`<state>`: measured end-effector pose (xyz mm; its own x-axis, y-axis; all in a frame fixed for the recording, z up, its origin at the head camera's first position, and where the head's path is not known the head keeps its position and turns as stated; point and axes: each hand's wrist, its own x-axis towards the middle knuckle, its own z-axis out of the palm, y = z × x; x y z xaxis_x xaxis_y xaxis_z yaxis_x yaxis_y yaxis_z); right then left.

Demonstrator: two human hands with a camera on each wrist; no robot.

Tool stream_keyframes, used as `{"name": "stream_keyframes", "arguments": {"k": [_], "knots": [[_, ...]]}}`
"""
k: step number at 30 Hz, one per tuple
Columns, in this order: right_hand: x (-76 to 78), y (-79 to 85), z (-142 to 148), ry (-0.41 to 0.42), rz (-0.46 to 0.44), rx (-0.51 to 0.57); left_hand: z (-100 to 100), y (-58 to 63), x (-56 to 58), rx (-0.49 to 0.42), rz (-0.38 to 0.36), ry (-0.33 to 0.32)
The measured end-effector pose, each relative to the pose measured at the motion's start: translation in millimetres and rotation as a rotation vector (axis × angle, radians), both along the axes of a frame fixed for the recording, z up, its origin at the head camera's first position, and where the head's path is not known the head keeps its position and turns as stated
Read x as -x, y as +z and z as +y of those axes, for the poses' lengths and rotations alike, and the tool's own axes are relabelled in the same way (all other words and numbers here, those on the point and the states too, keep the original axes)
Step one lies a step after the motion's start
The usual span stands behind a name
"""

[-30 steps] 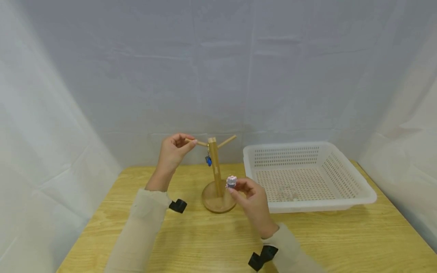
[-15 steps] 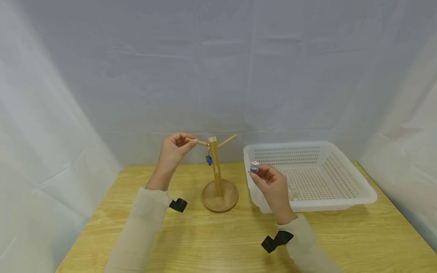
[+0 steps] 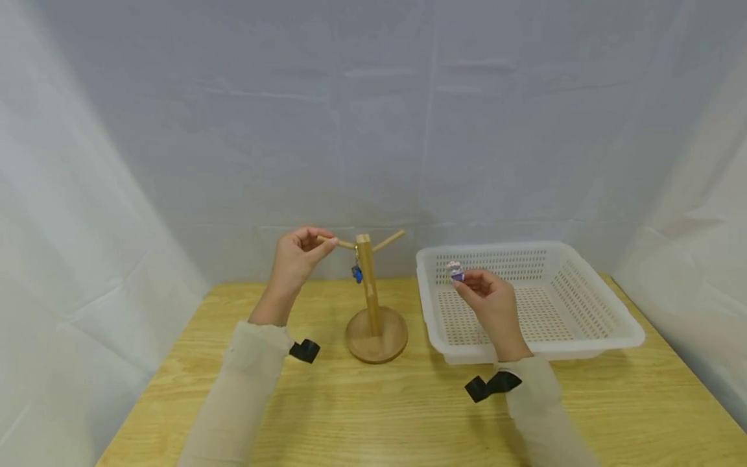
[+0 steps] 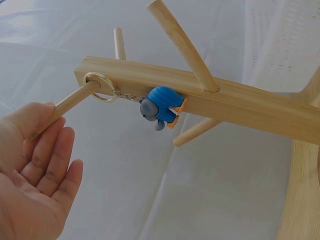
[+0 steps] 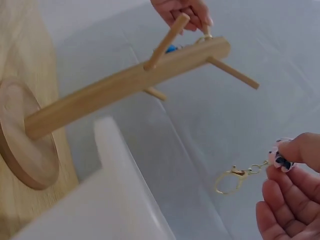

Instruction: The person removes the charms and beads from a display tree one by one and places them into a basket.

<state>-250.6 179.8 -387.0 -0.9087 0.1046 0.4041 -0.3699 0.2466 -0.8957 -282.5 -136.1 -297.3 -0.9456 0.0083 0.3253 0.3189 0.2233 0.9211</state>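
Observation:
My left hand pinches the tip of an upper peg on the wooden stand between thumb and fingers. Round the base of that peg hangs the gold ring of a blue keychain, its charm a small figure with a grey head and orange feet, lying against the post. Over the left part of the basket, my right hand pinches a second keychain by its white-pink and purple figure charm. From this charm a gold clasp and ring stick out free in the right wrist view.
A white perforated basket stands on the wooden table right of the stand. Several other pegs jut from the post, one of them at the upper right. Pale sheeting hangs behind and at both sides.
My right hand has moved right and away from me with the pink-and-purple keychain, from beside the stand to over the basket. The left hand stays on the peg.

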Motion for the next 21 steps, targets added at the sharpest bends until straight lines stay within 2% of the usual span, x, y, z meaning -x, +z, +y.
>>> {"name": "stream_keyframes", "arguments": {"k": [5,11,21], "knots": [[6.7,-1.7,10.4,-0.030,-0.065,-0.042,-0.8,-1.8,0.4,0.003,-0.001,0.006],[13.8,-1.4,22.2,-0.054,-0.136,-0.030,-1.6,-2.4,1.2,0.010,0.003,0.004],[26.8,-1.3,33.6,-0.119,-0.137,-0.118,-2.4,-1.8,1.0,0.021,-0.010,0.014]]}}
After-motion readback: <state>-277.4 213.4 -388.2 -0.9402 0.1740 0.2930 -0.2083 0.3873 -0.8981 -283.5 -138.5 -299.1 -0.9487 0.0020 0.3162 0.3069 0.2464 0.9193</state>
